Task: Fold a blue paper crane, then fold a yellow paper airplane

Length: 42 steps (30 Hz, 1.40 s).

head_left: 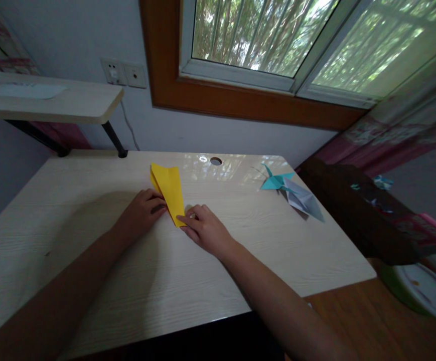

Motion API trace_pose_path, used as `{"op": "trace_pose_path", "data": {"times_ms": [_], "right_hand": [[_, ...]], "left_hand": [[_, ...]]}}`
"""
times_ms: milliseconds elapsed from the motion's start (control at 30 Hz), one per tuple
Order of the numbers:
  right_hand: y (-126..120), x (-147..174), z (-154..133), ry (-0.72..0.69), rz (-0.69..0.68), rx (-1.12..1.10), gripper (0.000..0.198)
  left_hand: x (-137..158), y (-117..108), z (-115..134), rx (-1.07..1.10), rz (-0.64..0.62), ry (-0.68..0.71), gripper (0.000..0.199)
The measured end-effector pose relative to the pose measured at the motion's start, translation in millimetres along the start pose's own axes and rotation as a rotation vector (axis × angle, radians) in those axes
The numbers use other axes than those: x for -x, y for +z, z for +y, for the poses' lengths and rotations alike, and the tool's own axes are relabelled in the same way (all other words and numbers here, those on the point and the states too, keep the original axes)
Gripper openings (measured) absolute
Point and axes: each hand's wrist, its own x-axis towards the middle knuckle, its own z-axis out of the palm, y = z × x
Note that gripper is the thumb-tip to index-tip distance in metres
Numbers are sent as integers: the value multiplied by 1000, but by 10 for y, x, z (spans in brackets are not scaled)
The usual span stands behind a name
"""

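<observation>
A folded sheet of yellow paper [170, 190] lies on the pale wood-grain desk [202, 276], narrow at its near end and wider at the far end. My left hand [142, 210] is at its left edge, fingers curled and closed against the paper; the fingertips are partly hidden. At the near end, my right hand [204, 228] pinches the lower right corner between thumb and forefinger. To the right sit a teal origami crane [276, 181] and a folded grey-white paper piece [303, 199] that touch or overlap.
A raised shelf [90, 103] on black posts, with a sheet of paper [24, 90] on it, stands at the back left. A cable hole [215, 161] is near the desk's back edge. Beyond the right edge are a dark cabinet [353, 220] and a round basin [428, 291].
</observation>
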Motion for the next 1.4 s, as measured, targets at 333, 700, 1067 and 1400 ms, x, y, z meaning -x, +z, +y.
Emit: {"op": "trace_pose_path", "data": {"times_ms": [333,700,1067,1400], "right_hand": [[-30,-2,-17,7,-5,-6,32],[-60,-14,-47,-15,-17,-14,33],[-121,-43,-116,-126,-65,5,37],[-89,-89,-70,-174,-85,-70,32]], "left_hand": [[10,31,-13,-38,44,-140,30],[30,39,55,80,-13,-74,34],[65,73,11,170,-120,-72,45],[62,68,99,237,-134,-80,64]]}}
